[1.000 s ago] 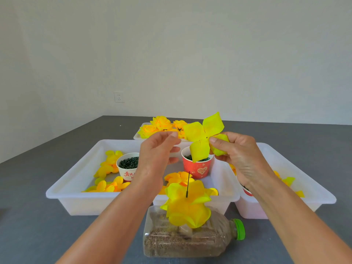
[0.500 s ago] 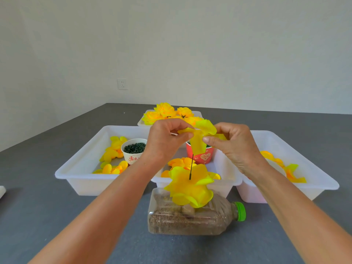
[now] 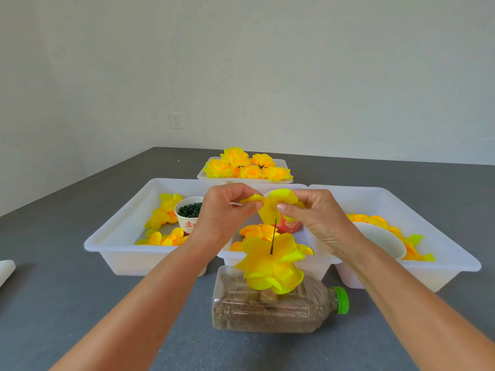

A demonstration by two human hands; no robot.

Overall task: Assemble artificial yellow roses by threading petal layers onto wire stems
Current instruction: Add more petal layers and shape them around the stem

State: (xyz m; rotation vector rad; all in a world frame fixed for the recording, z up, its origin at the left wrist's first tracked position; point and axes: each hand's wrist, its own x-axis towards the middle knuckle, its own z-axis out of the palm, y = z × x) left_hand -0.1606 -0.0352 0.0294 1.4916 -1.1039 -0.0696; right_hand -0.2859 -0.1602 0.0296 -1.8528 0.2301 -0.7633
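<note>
A yellow petal layer (image 3: 270,206) is pinched between my left hand (image 3: 225,210) and my right hand (image 3: 317,218), held just above the tip of a thin dark wire stem (image 3: 273,236). The stem stands upright out of a partly built yellow rose (image 3: 270,263), which sits on a clear plastic bottle (image 3: 270,309) lying on its side with a green cap. The petal layer's lower lobe hangs down to the wire's tip.
Three white trays: the left tray (image 3: 120,236) holds loose petals and a white cup of dark green parts (image 3: 188,214), the middle tray (image 3: 316,259) a red cup (image 3: 290,226), the right tray (image 3: 428,253) petals and a white bowl (image 3: 380,239). Finished roses (image 3: 246,167) fill a far tray.
Both hands came together on the petal layer and lowered it from an open, raised position down to the wire's tip. The petal layer is now folded between the fingertips.
</note>
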